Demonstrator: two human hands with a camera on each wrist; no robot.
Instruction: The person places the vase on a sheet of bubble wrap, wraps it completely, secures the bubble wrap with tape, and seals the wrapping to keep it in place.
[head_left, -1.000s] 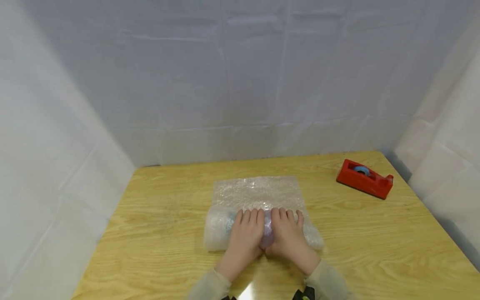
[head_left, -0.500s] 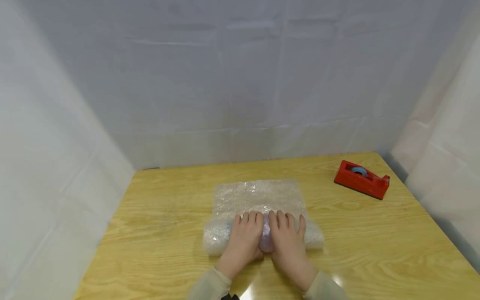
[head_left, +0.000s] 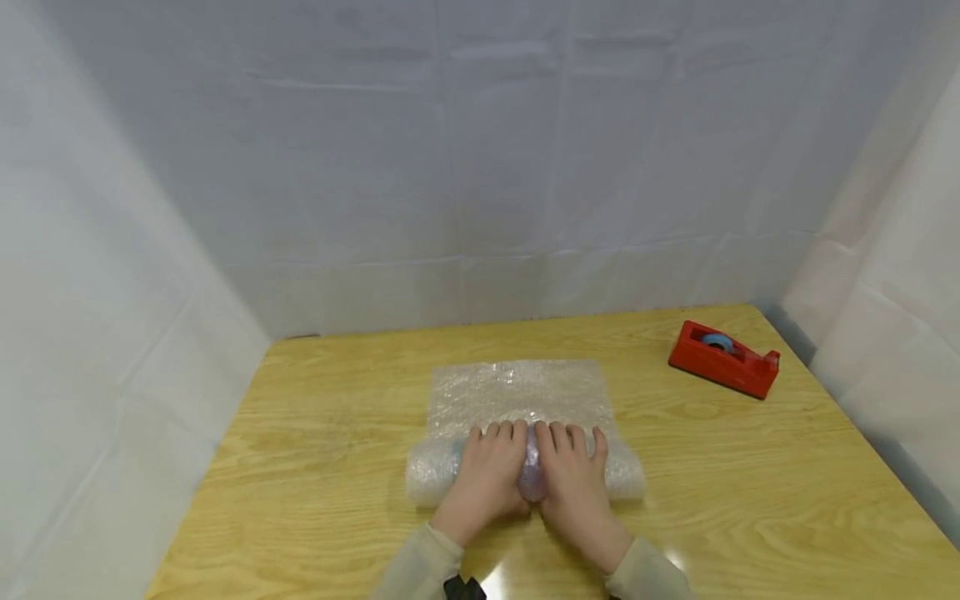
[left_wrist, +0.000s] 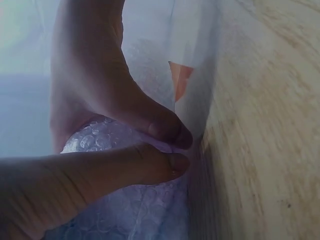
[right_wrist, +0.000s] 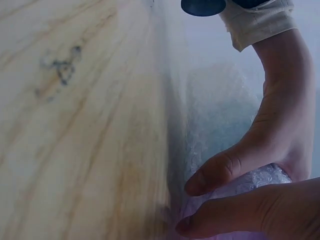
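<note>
A roll of clear bubble wrap (head_left: 431,475) lies crosswise near the table's front, with a purple-tinted part (head_left: 532,477) showing in its middle. Beyond it a flat stretch of the same sheet (head_left: 521,392) spreads out on the table. My left hand (head_left: 487,471) grips the roll left of the purple part, fingers over the top. On the other side my right hand (head_left: 576,487) holds it the same way. In the left wrist view, the two thumbs (left_wrist: 162,167) press the wrap's near side low, close over the table. What is wrapped inside is mostly hidden.
A red tape dispenser (head_left: 723,360) with a blue-cored roll stands at the table's back right. White sheeting (head_left: 487,167) hangs behind the wooden table (head_left: 322,433) and along both sides.
The loose wrap at the roll's right end has been drawn in, so the roll looks tighter and straighter. Both hands keep their hold; the right has turned slightly. The head view has shifted a little.
</note>
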